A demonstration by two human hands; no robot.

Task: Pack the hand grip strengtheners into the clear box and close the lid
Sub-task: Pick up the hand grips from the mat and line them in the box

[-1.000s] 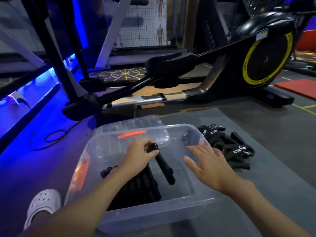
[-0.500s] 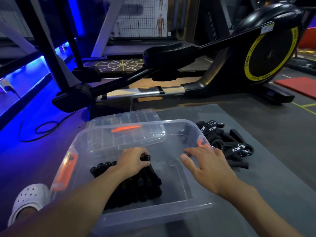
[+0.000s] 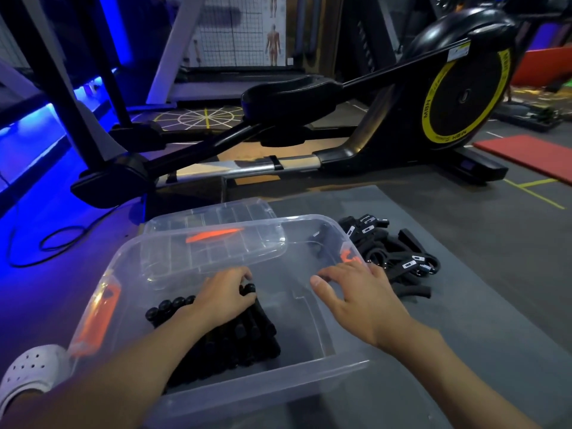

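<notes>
A clear plastic box [image 3: 247, 394] with orange latches sits on the grey mat in front of me. Several black hand grip strengtheners [image 3: 244, 339] lie packed in a row in its left half. My left hand [image 3: 221, 300] rests on that row, fingers curled around the end of the rightmost one. My right hand [image 3: 359, 295] hovers over the box's right half with fingers spread, holding nothing. A loose pile of black strengtheners [image 3: 393, 255] lies on the mat just right of the box. The clear lid [image 3: 213, 243] leans behind the box's far wall.
A black elliptical trainer [image 3: 365, 125] with a yellow-ringed flywheel stands just beyond the box. My white clog [image 3: 31, 370] is at the lower left. A black cable [image 3: 46, 246] loops on the blue-lit floor to the left. A red mat [image 3: 532, 153] lies far right.
My left hand has lowered the strengthener it held upright and laid it flat against the row in the box. My right hand has stayed over the box's right side.
</notes>
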